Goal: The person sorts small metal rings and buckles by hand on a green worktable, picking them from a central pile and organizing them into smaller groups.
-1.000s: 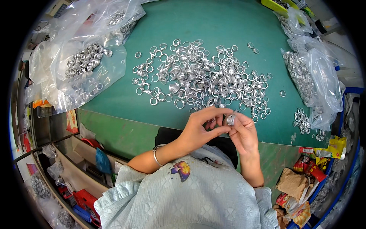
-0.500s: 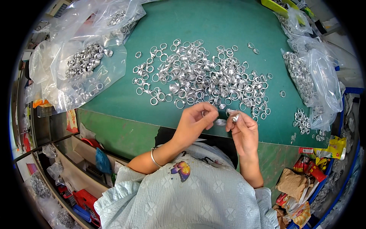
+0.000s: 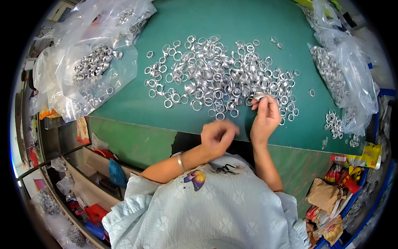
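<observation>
A wide, loose pile of silvery metal rings [image 3: 224, 79] covers the middle of the green table [image 3: 215, 20]. At the near right side of this pile, my right hand [image 3: 265, 119] pinches a ring [image 3: 260, 96] between thumb and fingers, touching or just over the other rings. My left hand [image 3: 218, 137] is curled closed by the table's near edge, slightly smeared by motion. Whatever its fingers may hold is hidden. A few rings [image 3: 219, 115] lie between the pile and my left hand.
Clear plastic bags of rings rest at the left [image 3: 120, 70] and the right [image 3: 331, 74]. A small heap of rings [image 3: 333, 123] lies near the right corner. Open drawers [image 3: 93, 174] stand at lower left; snack packets and a brown paper bag [image 3: 323, 194] at lower right.
My right hand has moved forward from the table's near edge to the pile, with a ring in its fingers. My left hand has drawn back toward my body, away from the right.
</observation>
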The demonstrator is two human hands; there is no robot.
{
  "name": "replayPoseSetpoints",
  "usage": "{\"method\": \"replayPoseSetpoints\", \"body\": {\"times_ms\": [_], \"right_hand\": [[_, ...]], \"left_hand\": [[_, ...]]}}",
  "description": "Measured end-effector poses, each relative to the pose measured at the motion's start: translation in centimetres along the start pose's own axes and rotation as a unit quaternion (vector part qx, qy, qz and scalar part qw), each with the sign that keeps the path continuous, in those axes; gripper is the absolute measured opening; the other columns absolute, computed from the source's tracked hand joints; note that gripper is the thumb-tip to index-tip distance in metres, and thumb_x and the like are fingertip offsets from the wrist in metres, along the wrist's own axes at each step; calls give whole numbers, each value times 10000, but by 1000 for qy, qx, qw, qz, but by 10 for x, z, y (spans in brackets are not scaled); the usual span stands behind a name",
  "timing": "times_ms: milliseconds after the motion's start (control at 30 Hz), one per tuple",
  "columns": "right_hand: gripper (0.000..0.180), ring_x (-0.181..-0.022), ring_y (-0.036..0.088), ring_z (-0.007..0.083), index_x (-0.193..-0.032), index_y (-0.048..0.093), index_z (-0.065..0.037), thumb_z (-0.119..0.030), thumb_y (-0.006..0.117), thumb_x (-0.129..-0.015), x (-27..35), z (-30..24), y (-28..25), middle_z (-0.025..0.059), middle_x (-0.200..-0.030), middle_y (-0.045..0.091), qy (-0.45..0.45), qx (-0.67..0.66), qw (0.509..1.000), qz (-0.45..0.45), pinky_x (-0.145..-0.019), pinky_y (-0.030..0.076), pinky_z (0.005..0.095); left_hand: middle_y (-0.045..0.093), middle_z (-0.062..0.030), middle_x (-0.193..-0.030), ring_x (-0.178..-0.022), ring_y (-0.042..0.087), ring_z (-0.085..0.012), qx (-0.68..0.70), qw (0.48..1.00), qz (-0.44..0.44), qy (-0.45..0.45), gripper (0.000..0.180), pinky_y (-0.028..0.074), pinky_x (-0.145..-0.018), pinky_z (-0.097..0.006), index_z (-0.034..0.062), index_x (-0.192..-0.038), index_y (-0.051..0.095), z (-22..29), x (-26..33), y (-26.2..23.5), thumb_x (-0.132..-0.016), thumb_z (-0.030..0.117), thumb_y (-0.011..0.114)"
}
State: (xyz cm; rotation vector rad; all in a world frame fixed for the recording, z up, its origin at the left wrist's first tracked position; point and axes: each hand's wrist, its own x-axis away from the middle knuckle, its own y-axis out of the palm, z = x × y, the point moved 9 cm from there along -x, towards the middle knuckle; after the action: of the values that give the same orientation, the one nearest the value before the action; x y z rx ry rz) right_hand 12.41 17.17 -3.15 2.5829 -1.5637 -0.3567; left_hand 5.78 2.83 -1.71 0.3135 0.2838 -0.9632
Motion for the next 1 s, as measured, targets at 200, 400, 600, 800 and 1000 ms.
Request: {"method": "replayPoseSetpoints", "body": {"times_ms": [200, 400, 600, 800, 1000], "right_hand": [[162, -709, 557, 121, -936, 564, 70, -63, 476, -909, 14, -24, -21, 79, -818, 586, -35, -34, 999, 10, -669, 457, 244], [137, -692, 564, 117, -896, 607, 37, -57, 509, -881, 30, -44, -46, 57, -779, 608, -48, 107, 993, 20, -632, 452, 250], [91, -632, 579, 186, -873, 618, 22, -35, 569, -823, 50, -48, -19, 112, -761, 616, -162, 122, 979, -11, -579, 447, 279], [109, -688, 591, 314, -836, 627, -6, -86, 553, -823, 56, -38, -25, 136, -772, 616, -177, 125, 976, 32, -611, 465, 360], [109, -702, 581, 333, -806, 630, -18, -104, 565, -794, 52, -28, -30, 132, -751, 606, -156, 149, 975, 53, -621, 468, 393]], "left_hand": [[509, -57, -768, -721, 555, -196, -288, 871, -387, 96, 234, 469, -533, -299, 46, -992, 559, -12, 44, 100, -777, 136, 576], [497, -78, -796, -746, 558, -214, -273, 826, -493, 31, 366, 481, -579, -322, 48, -1105, 537, 14, 63, 108, -740, 51, 549], [544, -129, -827, -768, 575, -301, -232, 847, -477, -47, 206, 480, -661, -368, 23, -1012, 576, 9, 77, 114, -817, 36, 511], [467, -105, -732, -653, 496, -258, -292, 827, -461, -137, 302, 440, -646, -297, 14, -1045, 570, 11, 85, 113, -795, -97, 442], [455, -92, -722, -620, 471, -200, -302, 825, -463, -119, 335, 404, -599, -249, 3, -1015, 577, 15, 93, 132, -779, -161, 405]]}}
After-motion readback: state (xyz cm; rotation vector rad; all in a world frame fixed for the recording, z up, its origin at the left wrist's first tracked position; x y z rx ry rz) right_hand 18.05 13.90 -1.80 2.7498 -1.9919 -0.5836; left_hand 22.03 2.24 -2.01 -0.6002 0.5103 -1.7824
